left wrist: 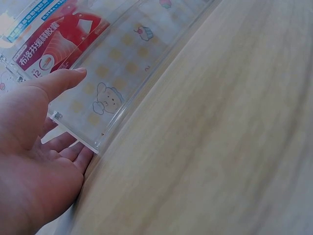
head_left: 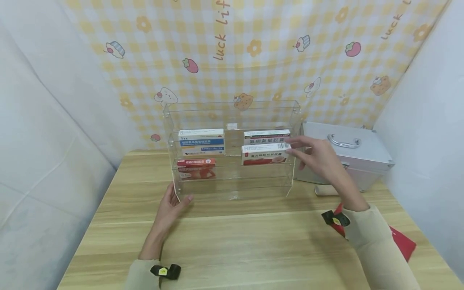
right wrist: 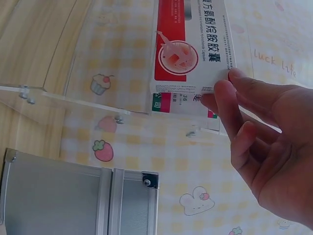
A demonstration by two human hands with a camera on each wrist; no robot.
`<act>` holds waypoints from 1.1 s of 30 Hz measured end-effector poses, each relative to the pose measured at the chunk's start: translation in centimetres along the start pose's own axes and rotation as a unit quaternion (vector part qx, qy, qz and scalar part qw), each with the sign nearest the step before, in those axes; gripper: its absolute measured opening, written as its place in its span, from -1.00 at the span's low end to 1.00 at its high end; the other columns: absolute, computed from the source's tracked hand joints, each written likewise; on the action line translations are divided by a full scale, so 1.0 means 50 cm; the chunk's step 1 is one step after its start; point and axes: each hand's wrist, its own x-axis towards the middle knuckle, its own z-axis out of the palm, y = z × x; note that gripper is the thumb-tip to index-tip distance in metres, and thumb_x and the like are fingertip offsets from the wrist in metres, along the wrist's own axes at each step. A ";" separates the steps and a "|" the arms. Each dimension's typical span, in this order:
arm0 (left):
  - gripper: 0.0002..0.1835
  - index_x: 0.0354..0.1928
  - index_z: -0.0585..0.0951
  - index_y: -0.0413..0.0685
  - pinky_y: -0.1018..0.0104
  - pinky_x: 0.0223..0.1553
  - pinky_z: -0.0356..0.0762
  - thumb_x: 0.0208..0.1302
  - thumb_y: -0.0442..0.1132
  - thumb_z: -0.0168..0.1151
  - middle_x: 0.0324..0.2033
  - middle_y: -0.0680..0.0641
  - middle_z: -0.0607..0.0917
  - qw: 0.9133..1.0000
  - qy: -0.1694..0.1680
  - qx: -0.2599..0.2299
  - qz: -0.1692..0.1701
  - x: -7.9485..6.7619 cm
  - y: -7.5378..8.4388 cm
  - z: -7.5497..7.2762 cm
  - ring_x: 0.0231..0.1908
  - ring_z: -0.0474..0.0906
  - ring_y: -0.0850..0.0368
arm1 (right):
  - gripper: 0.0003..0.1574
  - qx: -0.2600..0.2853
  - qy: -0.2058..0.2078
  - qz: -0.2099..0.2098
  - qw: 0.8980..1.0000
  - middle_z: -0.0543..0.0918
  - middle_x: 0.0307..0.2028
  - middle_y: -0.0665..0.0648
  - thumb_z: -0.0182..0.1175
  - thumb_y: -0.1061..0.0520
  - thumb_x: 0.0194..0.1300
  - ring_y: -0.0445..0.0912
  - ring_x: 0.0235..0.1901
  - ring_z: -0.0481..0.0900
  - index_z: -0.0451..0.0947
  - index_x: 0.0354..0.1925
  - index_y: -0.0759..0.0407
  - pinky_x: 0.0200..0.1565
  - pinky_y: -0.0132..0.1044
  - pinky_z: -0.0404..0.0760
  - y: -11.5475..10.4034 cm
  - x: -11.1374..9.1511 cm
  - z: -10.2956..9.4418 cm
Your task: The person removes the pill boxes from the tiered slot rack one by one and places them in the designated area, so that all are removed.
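a person's right hand (head_left: 313, 159) pinches a white-and-red medicine box (head_left: 264, 156) by its right end, thumb and fingers closed on it, in front of a clear tiered rack (head_left: 233, 177) on a wood-grain table (head_left: 253, 245). from where i stand, the box is upright on the rack's right side, partly covering another carton (head_left: 259, 137) on a shelf behind it; whether its lower edge touches a shelf, i cannot tell. the left hand (head_left: 170, 207) is at the rack's lower left corner, its fingers loose against the outside of the side panel, its thumb extended across the front. on the rack's left side stand a blue-and-white carton (head_left: 203, 143) and, one tier below, a red carton (head_left: 195, 169). to the right of the rack sits a silver case (head_left: 366, 155) with a curved handle (head_left: 344, 141) on its lid; a pale cylinder (head_left: 326, 190) lies just in front of it. a red item (head_left: 402, 243) shows from under the right sleeve (head_left: 373, 233). behind everything hangs a yellow-checked cloth (head_left: 253, 72) printed with flowers, strawberries and cakes. both wrists wear black straps, the left one (head_left: 164, 271) with a yellow mark.
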 end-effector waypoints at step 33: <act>-0.05 0.55 -0.02 0.19 0.01 0.43 0.00 0.28 -0.09 0.35 0.51 -0.07 0.05 1.000 0.000 0.003 0.001 0.006 -0.004 -0.002 0.45 -0.01 -0.03 | -0.69 0.109 -0.131 0.080 0.982 0.71 -0.33 -0.02 0.23 -0.08 0.37 -0.04 -0.71 0.56 0.63 0.05 -0.11 -0.83 -0.28 0.38 0.043 -0.097 0.005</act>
